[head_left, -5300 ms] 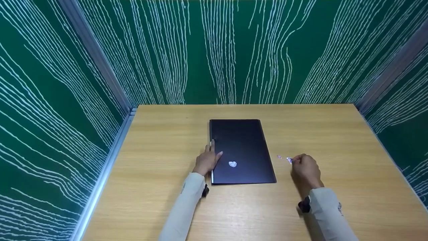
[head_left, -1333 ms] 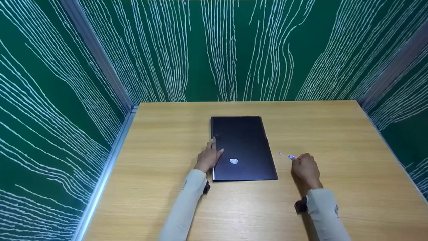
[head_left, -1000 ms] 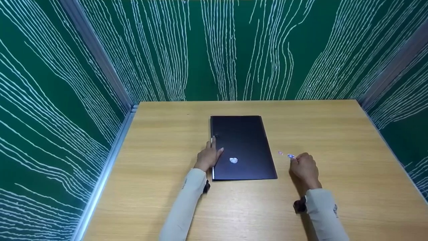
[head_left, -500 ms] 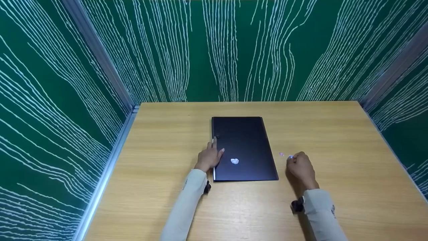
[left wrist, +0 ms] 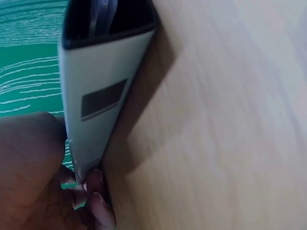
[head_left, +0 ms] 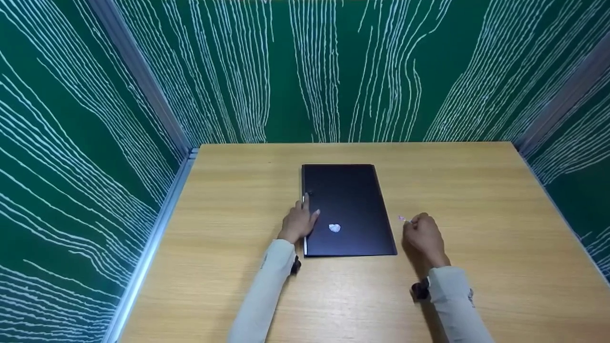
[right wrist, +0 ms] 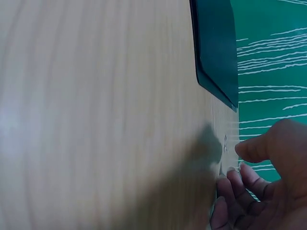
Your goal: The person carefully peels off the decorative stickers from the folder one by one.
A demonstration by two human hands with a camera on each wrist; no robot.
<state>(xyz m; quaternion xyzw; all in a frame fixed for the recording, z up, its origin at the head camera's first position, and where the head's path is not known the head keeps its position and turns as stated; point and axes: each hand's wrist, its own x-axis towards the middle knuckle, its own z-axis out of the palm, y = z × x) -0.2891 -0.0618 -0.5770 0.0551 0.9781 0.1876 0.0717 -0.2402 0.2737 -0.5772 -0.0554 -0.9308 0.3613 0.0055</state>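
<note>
Beside the dark folder on the table lies a tiny pink scrap, and the right hand has moved closer to it.
So hand and scrap now almost meet. Its fingers are bent; you cannot tell if they pinch anything. The left hand rests on the folder's edge, fingers nearly straight, thumb on top.

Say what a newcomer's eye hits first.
Likely the dark folder on the table, with a pale patch on its near half and the left hand at its left edge. Next, wavy white lines across the green wall behind, then, to the folder's right, the right hand by a pinkish scrap.
</note>
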